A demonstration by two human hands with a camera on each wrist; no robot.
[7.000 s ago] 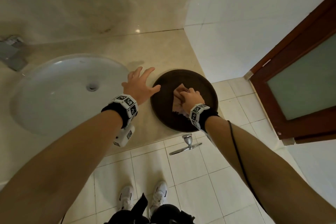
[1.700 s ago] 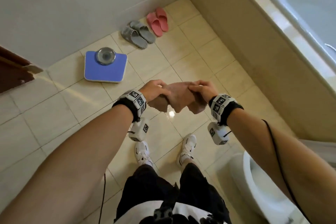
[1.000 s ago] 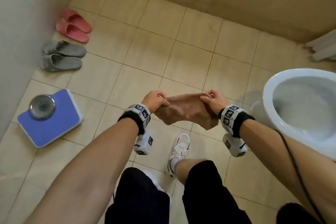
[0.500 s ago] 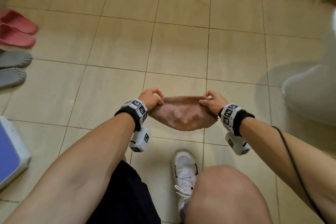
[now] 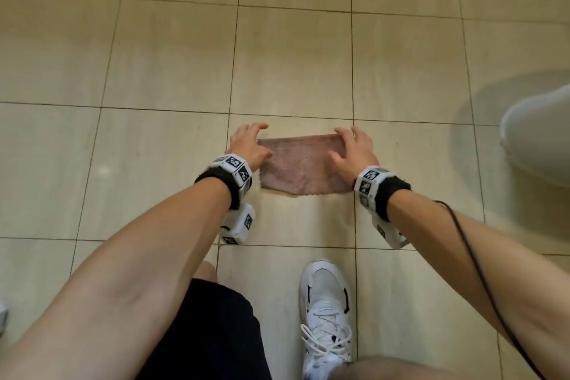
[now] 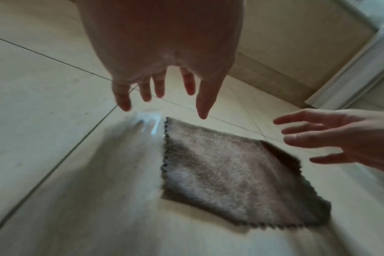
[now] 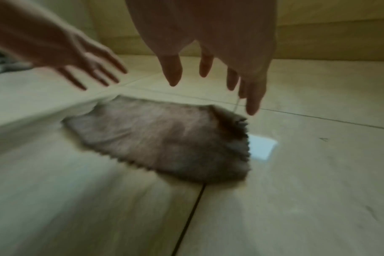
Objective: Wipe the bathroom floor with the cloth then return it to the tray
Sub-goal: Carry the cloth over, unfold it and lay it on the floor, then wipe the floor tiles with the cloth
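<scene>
The cloth [image 5: 303, 165] lies spread flat on the floor [image 5: 172, 77] at the middle of the head frame, a brownish rectangle with a zigzag edge, lapping over a tile joint. The left hand [image 5: 248, 145] hovers at its left end and the right hand [image 5: 353, 151] at its right end. Both hands are unclenched, fingers spread and pointing down and forward, holding nothing. In the wrist views the fingertips [image 6: 201, 110] hang just above the cloth's corners, apart from it.

Half a second ago both hands pinched the cloth's top corners and it sagged in the air between them; now it is down on the tiles and both hands have let go. The camera also sits lower and closer to the floor than before.

A white shoe [image 5: 327, 311] stands on the tiles at lower centre, below the cloth and well apart from it. Black shorts [image 5: 212, 333] fill the lower left. A blurred white shape [image 5: 539, 139] sits at the right edge. A dark cable [image 5: 472, 259] runs along the right forearm. Marker bands wrap both wrists.
</scene>
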